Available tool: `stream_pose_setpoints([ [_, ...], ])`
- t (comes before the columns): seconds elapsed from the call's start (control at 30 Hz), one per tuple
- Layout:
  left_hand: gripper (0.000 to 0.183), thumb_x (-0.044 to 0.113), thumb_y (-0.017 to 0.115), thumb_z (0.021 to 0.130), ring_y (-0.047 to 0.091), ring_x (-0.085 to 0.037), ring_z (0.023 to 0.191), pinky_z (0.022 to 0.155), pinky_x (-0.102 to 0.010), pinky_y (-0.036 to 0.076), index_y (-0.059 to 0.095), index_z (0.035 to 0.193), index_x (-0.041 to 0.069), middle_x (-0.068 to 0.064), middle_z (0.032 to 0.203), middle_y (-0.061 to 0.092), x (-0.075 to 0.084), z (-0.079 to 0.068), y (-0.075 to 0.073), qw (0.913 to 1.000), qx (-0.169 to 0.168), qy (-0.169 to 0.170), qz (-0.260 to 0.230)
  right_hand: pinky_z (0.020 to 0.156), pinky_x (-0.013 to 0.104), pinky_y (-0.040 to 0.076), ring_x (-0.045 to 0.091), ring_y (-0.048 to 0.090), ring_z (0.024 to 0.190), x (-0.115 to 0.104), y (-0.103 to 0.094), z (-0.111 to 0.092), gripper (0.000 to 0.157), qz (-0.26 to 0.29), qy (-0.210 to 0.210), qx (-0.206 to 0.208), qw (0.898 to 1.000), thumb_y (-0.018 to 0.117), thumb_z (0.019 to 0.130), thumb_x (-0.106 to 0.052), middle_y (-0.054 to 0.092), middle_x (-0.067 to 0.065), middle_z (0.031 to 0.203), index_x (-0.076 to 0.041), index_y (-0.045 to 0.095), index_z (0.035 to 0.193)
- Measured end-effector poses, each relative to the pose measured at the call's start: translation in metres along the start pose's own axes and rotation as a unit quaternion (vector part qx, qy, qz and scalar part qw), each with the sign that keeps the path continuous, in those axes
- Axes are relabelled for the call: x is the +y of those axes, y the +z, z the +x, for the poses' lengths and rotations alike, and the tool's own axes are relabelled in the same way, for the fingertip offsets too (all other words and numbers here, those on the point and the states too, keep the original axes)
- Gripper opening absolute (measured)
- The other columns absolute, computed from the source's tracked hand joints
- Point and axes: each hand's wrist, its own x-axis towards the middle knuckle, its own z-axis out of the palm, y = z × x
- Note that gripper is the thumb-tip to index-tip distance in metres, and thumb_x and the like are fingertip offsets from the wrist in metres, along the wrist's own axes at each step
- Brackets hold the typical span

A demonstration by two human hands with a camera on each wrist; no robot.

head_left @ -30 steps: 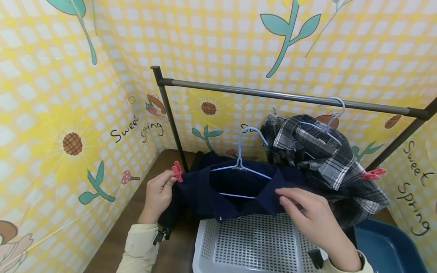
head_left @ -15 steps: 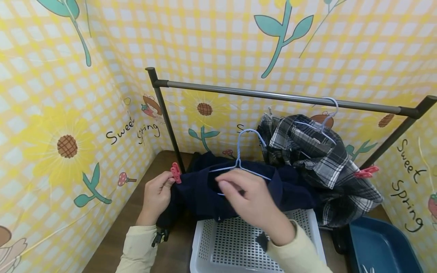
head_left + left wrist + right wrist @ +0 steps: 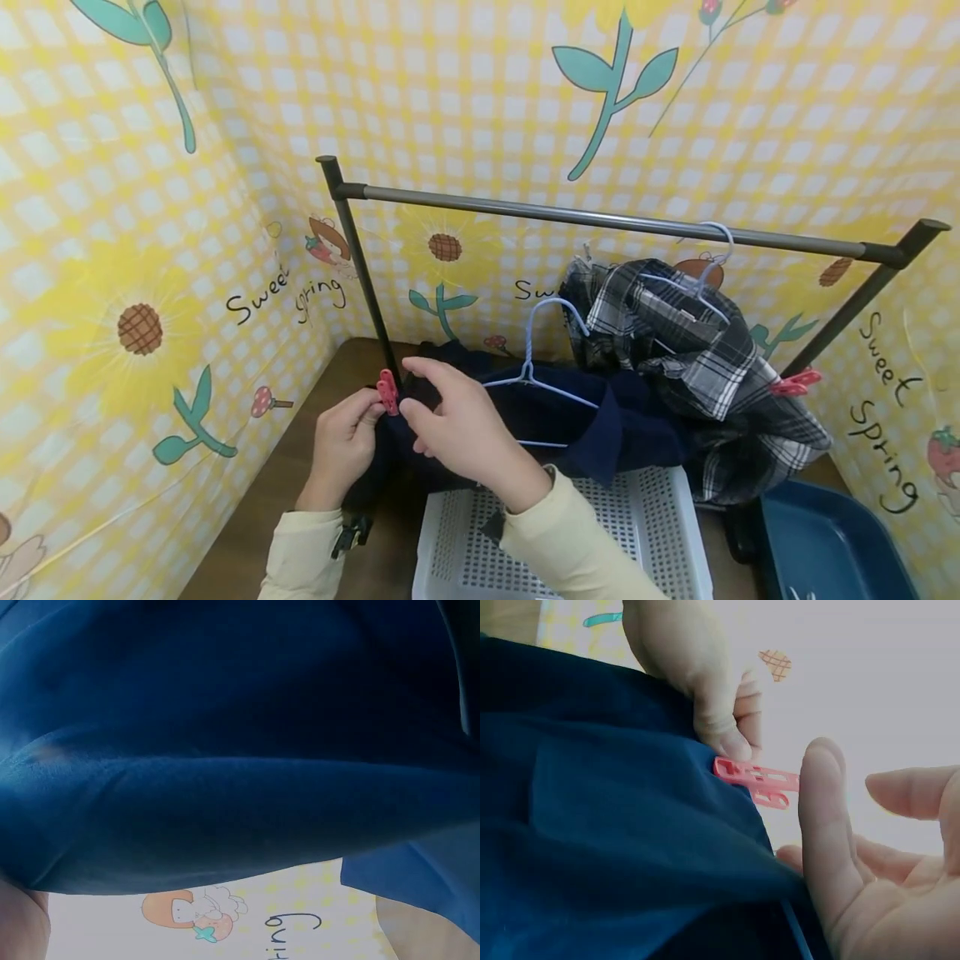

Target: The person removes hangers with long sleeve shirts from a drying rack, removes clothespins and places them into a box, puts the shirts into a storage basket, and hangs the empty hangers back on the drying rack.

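One left hand (image 3: pixel 343 440) tight on half-hidden navy shirt (image 3: pixel 615 780), right hand (image 3: pixel 467 427) spread beside clip (image 3: pixel 387 392)

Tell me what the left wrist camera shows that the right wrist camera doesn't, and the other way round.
Only the left wrist view shows the cartoon figure with a strawberry and the lettering beside it.

Only the right wrist view shows the pink clip, the left hand plainly pinching at the navy garment's edge, the right hand with thumb and forefinger apart, and a printed brown flower centre.

Both share the navy garment and the yellow-checked backdrop.
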Motion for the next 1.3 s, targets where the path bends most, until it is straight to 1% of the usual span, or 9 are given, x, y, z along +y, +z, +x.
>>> stream_pose_setpoints([
  [0.1, 0.027, 0.026, 0.053, 0.094, 0.049, -0.011, 0.061, 0.061, -0.023, 0.041, 0.065, 0.084, 0.004, 0.0, 0.075, 0.06, 0.0, -0.001, 0.0, 0.9999, 0.005, 0.015, 0.005, 0.047, 0.029, 0.05, 0.012, 0.059, 0.049, -0.002, 0.009, 0.003, 0.053, -0.018, 0.022, -0.007, 1.0, 0.059, 0.094, -0.019, 0.055, -0.001, 0.118, -0.023, 0.039, 0.143],
  [0.2, 0.027, 0.026, 0.052, 0.094, 0.049, -0.01, 0.061, 0.06, -0.023, 0.041, 0.065, 0.084, 0.004, 0.001, 0.075, 0.061, 0.001, 0.0, 0.001, 0.9997, 0.006, 0.024, 0.005, 0.048, 0.026, 0.048, 0.009, 0.058, 0.051, -0.002, 0.016, 0.005, 0.054, -0.055, 0.008, -0.022, 0.998, 0.057, 0.095, -0.017, 0.055, 0.003, 0.111, -0.017, 0.036, 0.146],
  [0.37, 0.03, 0.026, 0.05, 0.097, 0.05, -0.01, 0.061, 0.06, -0.023, 0.043, 0.065, 0.081, 0.005, 0.002, 0.075, 0.06, 0.004, 0.001, 0.001, 0.9994, 0.012, 0.033, 0.005, 0.072, 0.019, 0.047, 0.007, 0.057, 0.087, 0.0, 0.024, 0.01, 0.055, -0.168, -0.055, 0.012, 0.984, 0.058, 0.095, -0.02, 0.052, 0.007, 0.123, -0.004, 0.037, 0.144],
  [0.47, 0.033, 0.028, 0.049, 0.098, 0.05, -0.011, 0.06, 0.059, -0.023, 0.043, 0.065, 0.08, 0.006, 0.002, 0.074, 0.06, 0.006, 0.001, 0.001, 0.999, 0.014, 0.042, 0.006, 0.075, 0.018, 0.046, 0.01, 0.055, 0.092, 0.002, 0.029, 0.014, 0.049, -0.209, -0.085, 0.05, 0.973, 0.061, 0.093, -0.02, 0.053, 0.007, 0.116, -0.002, 0.047, 0.136],
  [0.67, 0.031, 0.029, 0.05, 0.097, 0.049, -0.01, 0.06, 0.059, -0.022, 0.044, 0.065, 0.08, 0.007, 0.003, 0.073, 0.059, 0.009, 0.002, 0.002, 0.9986, 0.009, 0.052, 0.005, 0.064, 0.015, 0.042, 0.008, 0.049, 0.076, 0.009, 0.032, 0.019, 0.02, -0.227, -0.127, 0.106, 0.96, 0.066, 0.089, -0.015, 0.052, -0.001, 0.091, -0.008, 0.059, 0.106],
  [0.93, 0.03, 0.028, 0.051, 0.096, 0.052, -0.012, 0.063, 0.062, -0.022, 0.045, 0.066, 0.087, 0.003, 0.0, 0.079, 0.063, 0.006, 0.0, 0.002, 0.9986, -0.004, 0.052, -0.008, 0.063, 0.012, 0.042, 0.007, 0.05, 0.072, 0.012, 0.03, 0.021, 0.012, -0.179, -0.208, 0.169, 0.947, 0.068, 0.085, -0.002, 0.052, -0.002, 0.084, -0.009, 0.059, 0.09],
  [1.03, 0.03, 0.028, 0.051, 0.095, 0.051, -0.011, 0.063, 0.062, -0.022, 0.044, 0.066, 0.087, 0.004, -0.002, 0.078, 0.063, 0.004, -0.001, 0.001, 0.9989, -0.005, 0.046, -0.005, 0.06, 0.013, 0.042, 0.006, 0.048, 0.068, 0.008, 0.024, 0.018, 0.015, -0.141, -0.212, 0.144, 0.956, 0.066, 0.087, -0.003, 0.052, -0.001, 0.089, -0.008, 0.058, 0.098],
  [1.17, 0.03, 0.029, 0.05, 0.096, 0.05, -0.01, 0.062, 0.06, -0.023, 0.043, 0.066, 0.086, 0.005, -0.001, 0.076, 0.062, 0.004, -0.002, 0.0, 0.9991, -0.001, 0.042, 0.002, 0.058, 0.015, 0.045, 0.005, 0.049, 0.065, 0.003, 0.013, 0.008, 0.026, -0.103, -0.17, 0.08, 0.977, 0.066, 0.089, -0.014, 0.051, -0.004, 0.098, -0.011, 0.056, 0.113],
  [1.3, 0.03, 0.028, 0.051, 0.096, 0.052, -0.013, 0.061, 0.061, -0.026, 0.043, 0.066, 0.085, 0.003, -0.001, 0.077, 0.062, 0.004, -0.002, -0.001, 0.999, 0.008, 0.043, 0.013, 0.067, 0.017, 0.048, 0.003, 0.055, 0.079, 0.002, -0.001, -0.008, 0.03, -0.075, -0.143, 0.039, 0.986, 0.067, 0.089, -0.02, 0.055, -0.008, 0.101, -0.016, 0.055, 0.116],
])
